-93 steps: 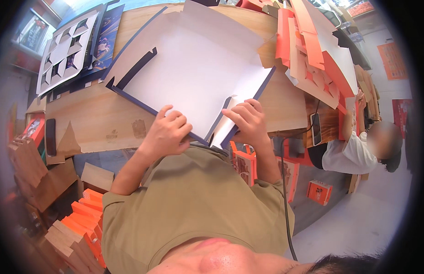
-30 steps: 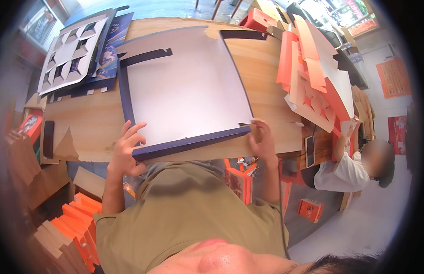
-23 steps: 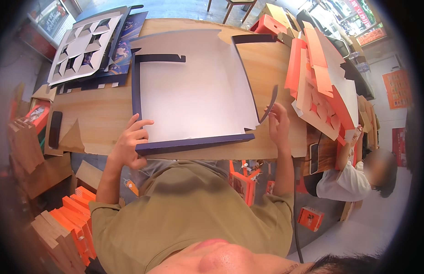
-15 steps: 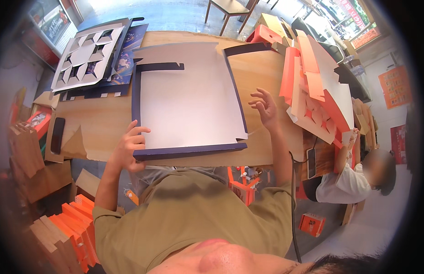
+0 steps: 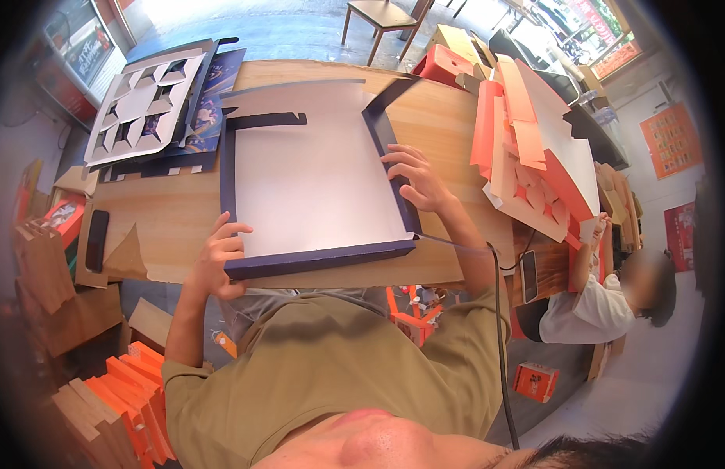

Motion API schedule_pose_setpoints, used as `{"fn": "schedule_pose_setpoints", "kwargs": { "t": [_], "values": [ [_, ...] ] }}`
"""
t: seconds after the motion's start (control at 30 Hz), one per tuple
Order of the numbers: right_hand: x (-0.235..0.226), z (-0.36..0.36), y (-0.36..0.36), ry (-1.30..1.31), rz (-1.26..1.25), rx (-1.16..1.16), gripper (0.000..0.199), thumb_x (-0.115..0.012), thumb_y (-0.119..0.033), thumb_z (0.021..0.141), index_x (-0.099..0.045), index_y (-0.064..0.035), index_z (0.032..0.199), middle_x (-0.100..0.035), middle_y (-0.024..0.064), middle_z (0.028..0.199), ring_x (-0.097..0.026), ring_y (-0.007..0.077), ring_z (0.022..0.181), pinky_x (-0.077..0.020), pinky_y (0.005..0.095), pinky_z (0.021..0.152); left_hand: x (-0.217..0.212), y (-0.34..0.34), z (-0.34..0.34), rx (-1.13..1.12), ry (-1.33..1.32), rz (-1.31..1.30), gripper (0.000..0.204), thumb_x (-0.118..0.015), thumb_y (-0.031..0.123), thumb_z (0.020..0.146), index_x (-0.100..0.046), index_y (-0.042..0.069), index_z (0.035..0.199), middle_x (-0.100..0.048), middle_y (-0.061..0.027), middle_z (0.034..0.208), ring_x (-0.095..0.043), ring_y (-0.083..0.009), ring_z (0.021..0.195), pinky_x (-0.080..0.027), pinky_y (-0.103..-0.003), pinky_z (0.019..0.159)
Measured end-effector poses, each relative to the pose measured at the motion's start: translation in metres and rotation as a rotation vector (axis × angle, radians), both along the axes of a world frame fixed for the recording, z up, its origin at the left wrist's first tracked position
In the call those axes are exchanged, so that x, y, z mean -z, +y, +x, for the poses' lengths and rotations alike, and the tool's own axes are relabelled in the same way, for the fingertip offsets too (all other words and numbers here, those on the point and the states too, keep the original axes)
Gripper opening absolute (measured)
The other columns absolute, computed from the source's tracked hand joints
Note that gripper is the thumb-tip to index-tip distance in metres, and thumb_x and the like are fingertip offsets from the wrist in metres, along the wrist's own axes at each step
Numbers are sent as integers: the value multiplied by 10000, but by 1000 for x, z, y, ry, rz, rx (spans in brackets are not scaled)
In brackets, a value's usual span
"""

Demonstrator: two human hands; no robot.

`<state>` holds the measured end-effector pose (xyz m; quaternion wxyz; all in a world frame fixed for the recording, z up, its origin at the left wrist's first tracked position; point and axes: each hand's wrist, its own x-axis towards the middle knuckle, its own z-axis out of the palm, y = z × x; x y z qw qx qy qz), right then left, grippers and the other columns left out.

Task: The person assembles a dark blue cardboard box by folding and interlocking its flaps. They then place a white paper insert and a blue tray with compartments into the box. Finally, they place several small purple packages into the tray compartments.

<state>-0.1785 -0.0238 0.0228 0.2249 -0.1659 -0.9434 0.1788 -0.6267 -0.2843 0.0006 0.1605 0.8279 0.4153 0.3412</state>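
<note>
A partly folded cardboard box [image 5: 319,180], white inside with dark blue walls, lies on the table before me. Its near and side walls stand up, while a far flap and dark corner strips stick out loose. My left hand [image 5: 220,256] grips the near left corner, fingers curled over the edge and thumb low on the near side. On the right wall, my right hand [image 5: 419,181] has its fingers bent over the upper edge, the palm outside.
White cut-out inserts [image 5: 148,109] lie on blue printed card at far left. Orange box blanks [image 5: 526,148] are stacked at right, near another person [image 5: 589,309]. A black phone [image 5: 98,241] is on the wooden table [image 5: 171,207]; a second phone [image 5: 529,275] is beside a cable [image 5: 499,352].
My right hand has moved left from the air onto the box's right wall, which now stands more upright. My left hand stays on its corner.
</note>
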Motion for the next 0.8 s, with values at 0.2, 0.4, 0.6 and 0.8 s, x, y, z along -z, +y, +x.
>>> {"fn": "schedule_pose_setpoints", "kwargs": {
  "t": [0.2,0.4,0.6,0.8],
  "values": [
    [7,0,1,104,130,-43,438,-550,-484,1022,-718,-80,1014,-709,137,1327,-546,428,1439,-390,585,1194,2,-2,1,-23,-29,-4,185,-677,203,473,-620,86,605,-550,-75,731,-697,-382,1188,-268,-626,1301],
    [26,2,8,154,-83,88,140,-639,-146,948,-740,-57,988,-776,91,1092,-658,392,1326,-478,523,1132,5,-2,0,-33,-25,12,190,-663,208,465,-593,85,591,-530,-74,715,-707,-385,1163,-268,-631,1303],
    [11,4,6,130,101,129,218,-637,-52,921,-761,-56,1099,-777,114,1207,-630,378,1380,-457,526,1175,5,-2,0,-34,-29,14,199,-660,224,474,-574,91,593,-523,-65,712,-704,-396,1167,-260,-635,1304],
    [10,12,-12,136,204,174,399,-653,-101,964,-709,-52,1356,-591,215,1554,-560,399,1453,-425,549,1205,12,2,-8,-31,-25,34,271,-707,311,561,-540,101,597,-522,-53,722,-696,-414,1183,-237,-639,1306]
  ]
}}
